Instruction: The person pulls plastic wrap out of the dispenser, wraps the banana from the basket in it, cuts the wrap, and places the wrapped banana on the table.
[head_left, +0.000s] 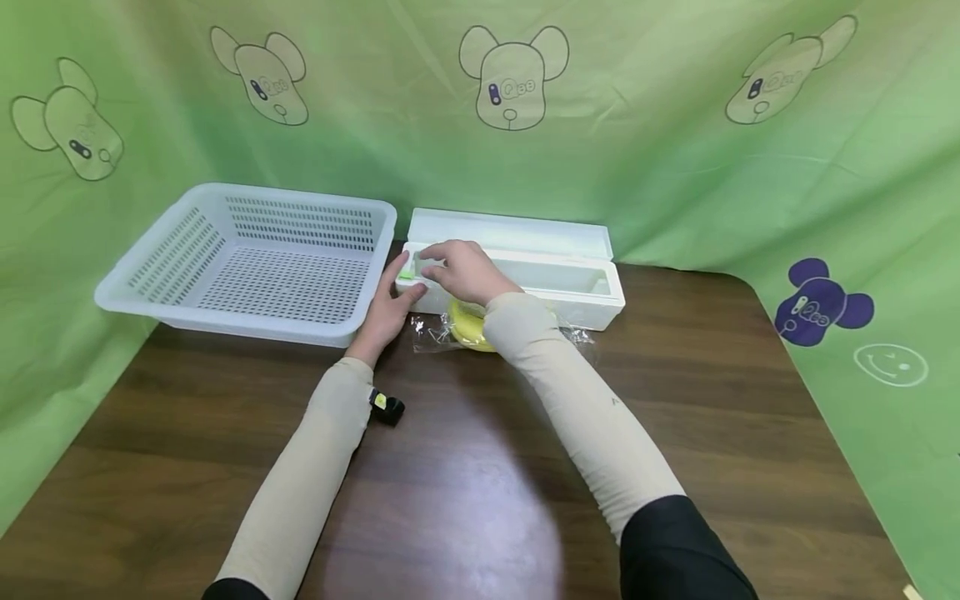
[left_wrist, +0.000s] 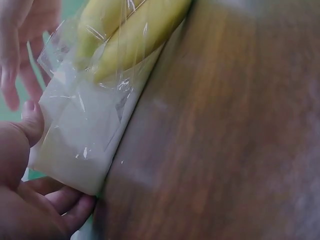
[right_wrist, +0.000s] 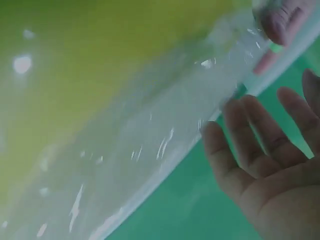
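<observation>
A long white box [head_left: 588,310] stands at the back of the table, its lid [head_left: 510,232] tilted up behind it. At the box's left end, my left hand [head_left: 385,315] grips the corner, thumb on one side and fingers curled round the other. Over the box's opening hovers my right hand [head_left: 467,273], its fingers loosely bent and holding nothing. Yellow bananas [left_wrist: 142,37] in clear plastic film [left_wrist: 82,117] lie against the front of the box, partly hidden in the head view by my right forearm. A small bright green part [head_left: 406,273] shows at the box's left end.
A pale slotted plastic basket [head_left: 247,325] stands on the left, close beside my left hand. Green printed cloth [head_left: 660,183] hangs behind and around the dark wooden table [head_left: 450,500].
</observation>
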